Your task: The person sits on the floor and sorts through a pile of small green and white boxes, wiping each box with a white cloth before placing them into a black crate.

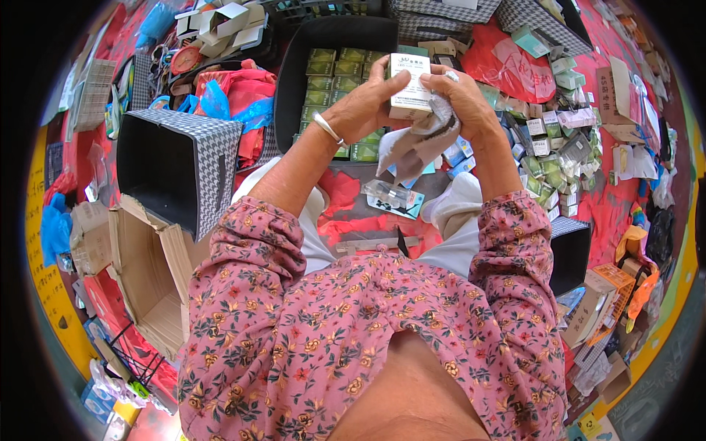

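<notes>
We hold a small, white, rectangular cardboard carton [409, 88] upright in front of us, between our two hands, above the near right part of a black, open-topped bin [289, 82]. Our left grip [373, 97] is closed around the carton's left side, its thumb lying on the front face, and a pale band [328, 128] circles that wrist. Our right grip [468, 101] clasps a crumpled, pale grey cloth [421, 141] with its thumb at the carton's right side; the cloth hangs down below the carton.

Rows of small, green, boxy cartons [321, 82] fill much of the bin. To our right lies a loose heap of small green and white boxes [548, 158], with a bright red plastic bag [507, 62] beyond it. To our left, a black-and-white houndstooth box [223, 143] shows its black inside, near an open, brown cardboard box [158, 283]. Torn red sheeting [342, 191] covers parts of the floor between our feet.
</notes>
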{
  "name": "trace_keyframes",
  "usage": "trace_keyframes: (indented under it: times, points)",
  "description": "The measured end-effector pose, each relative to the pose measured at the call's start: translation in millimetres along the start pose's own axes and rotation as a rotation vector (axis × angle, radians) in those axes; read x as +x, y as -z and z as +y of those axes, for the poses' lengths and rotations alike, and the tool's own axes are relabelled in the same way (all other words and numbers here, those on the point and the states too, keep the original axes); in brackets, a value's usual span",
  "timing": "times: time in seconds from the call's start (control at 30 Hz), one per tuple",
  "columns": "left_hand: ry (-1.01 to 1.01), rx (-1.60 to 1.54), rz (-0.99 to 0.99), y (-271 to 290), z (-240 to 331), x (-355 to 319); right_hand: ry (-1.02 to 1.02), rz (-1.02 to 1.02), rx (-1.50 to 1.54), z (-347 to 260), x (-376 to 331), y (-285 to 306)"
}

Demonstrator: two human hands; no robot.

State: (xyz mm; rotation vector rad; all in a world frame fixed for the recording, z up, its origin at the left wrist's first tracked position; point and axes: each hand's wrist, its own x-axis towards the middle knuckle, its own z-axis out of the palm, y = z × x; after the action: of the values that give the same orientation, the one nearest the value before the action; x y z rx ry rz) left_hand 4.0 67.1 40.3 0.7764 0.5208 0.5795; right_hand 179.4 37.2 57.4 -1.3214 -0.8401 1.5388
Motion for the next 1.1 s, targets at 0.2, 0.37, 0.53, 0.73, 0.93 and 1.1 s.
trace_keyframes:
  times: [0.2,0.37,0.53,0.73,0.93,1.1]
  points:
    - [-0.249,0.692,0.022,7,2,2,-0.021,0.004,0.137,-6,-5,-6]
    - [-0.384,0.830,0.152,11,-4,3,-0.051,-0.049,-0.011,-9,-4,3]
    - [-0.303,1.066,0.225,-9,8,-8,0.568,0.382,-0.258,-33,-9,2]
    - [-0.323,0.833,0.054,-1,-2,-4,0.863,0.364,-0.827,-8,4,-14]
    - [-0.435,1.250,0.229,4,-6,3,0.720,0.540,-0.645,-25,-3,0]
    - [-0.500,1.290,0.102,12,-19,5,0.754,0.118,-0.666,-6,-11,-43]
